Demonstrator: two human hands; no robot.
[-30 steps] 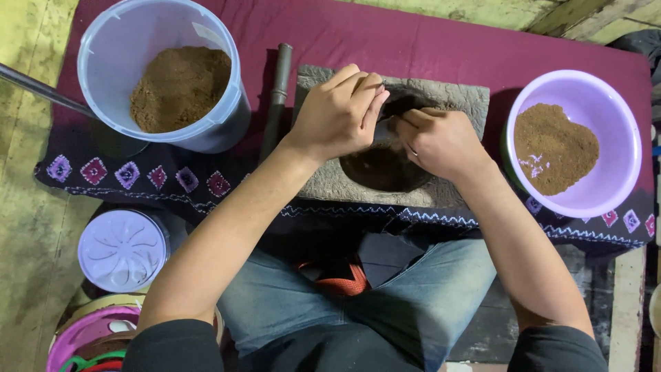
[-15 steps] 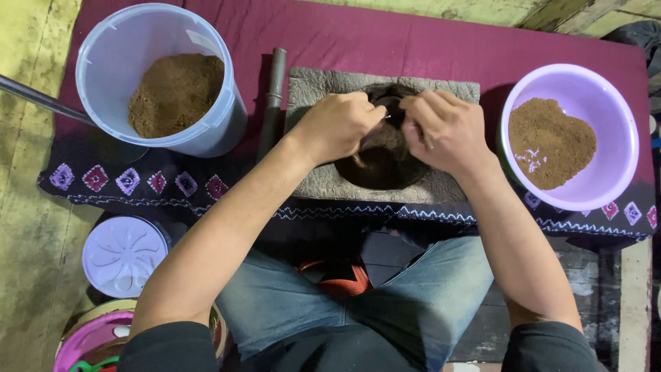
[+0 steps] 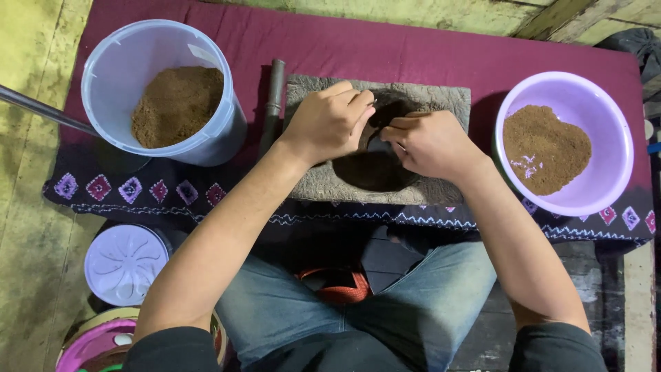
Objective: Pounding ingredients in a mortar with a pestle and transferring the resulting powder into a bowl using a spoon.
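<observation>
A rough grey stone slab lies on a maroon cloth, with a dark hollow in its middle. Both my hands are over that hollow. My left hand is curled, its fingertips pointing right and down. My right hand faces it, fingers bent toward the left hand. Between the fingertips of both hands sits a small dark lump, pinched from both sides. How the lump is shaped under the fingers is hidden.
A pale blue bucket holding brown powder stands at the left. A purple bowl with brown powder stands at the right. A dark rod lies beside the slab. A white lid and a pink container lie near my left knee.
Both hands stay over the hollow. My right hand has drawn slightly left toward the left hand, and the fingers have shifted on the dark lump.
</observation>
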